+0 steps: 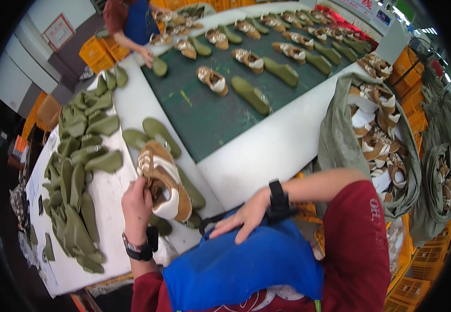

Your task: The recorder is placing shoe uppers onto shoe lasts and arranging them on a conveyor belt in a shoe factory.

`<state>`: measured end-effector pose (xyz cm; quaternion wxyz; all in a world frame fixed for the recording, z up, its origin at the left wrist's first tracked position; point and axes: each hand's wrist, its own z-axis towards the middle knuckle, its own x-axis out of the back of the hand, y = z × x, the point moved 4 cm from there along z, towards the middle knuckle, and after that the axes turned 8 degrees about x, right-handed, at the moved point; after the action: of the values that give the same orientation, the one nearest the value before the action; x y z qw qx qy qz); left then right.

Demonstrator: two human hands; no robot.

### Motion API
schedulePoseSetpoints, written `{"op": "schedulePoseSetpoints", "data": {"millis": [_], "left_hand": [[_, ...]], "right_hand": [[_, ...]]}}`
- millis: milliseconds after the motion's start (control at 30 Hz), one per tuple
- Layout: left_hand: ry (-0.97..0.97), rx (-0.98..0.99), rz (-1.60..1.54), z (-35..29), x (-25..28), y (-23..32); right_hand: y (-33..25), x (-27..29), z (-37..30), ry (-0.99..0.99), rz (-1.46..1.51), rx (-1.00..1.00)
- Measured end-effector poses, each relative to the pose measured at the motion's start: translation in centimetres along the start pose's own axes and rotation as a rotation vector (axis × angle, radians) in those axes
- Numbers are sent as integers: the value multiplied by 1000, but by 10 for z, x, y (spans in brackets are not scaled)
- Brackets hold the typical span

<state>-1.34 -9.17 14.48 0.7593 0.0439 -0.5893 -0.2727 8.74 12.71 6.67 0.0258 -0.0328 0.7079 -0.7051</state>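
Note:
My left hand is closed on a brown and white shoe with white laces, fingers at the side of its opening. The shoe is over several green shoe lasts, whose ends show around it on the white table edge. My right hand holds nothing. Its fingers are stretched and apart, over the blue apron at my front.
A heap of green lasts covers the white table on my left. Ahead, a dark green conveyor belt carries shoes and lasts in rows. A sack of shoes stands at right. Across, a person's hand is by a last.

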Motion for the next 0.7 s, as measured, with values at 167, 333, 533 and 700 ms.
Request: {"op": "schedulePoseSetpoints", "data": {"millis": [167, 333, 533, 700], "left_hand": [[-6, 66, -24, -25, 7, 0], [-29, 132, 42, -46, 17, -9], [21, 117, 70, -49, 29, 3], [48, 73, 80, -45, 31, 14]], "right_hand": [[31, -7, -25, 32, 226, -125], [24, -17, -44, 3, 156, -269], [-9, 8, 18, -201, 25, -31], [1, 22, 49, -436, 22, -127]]}}
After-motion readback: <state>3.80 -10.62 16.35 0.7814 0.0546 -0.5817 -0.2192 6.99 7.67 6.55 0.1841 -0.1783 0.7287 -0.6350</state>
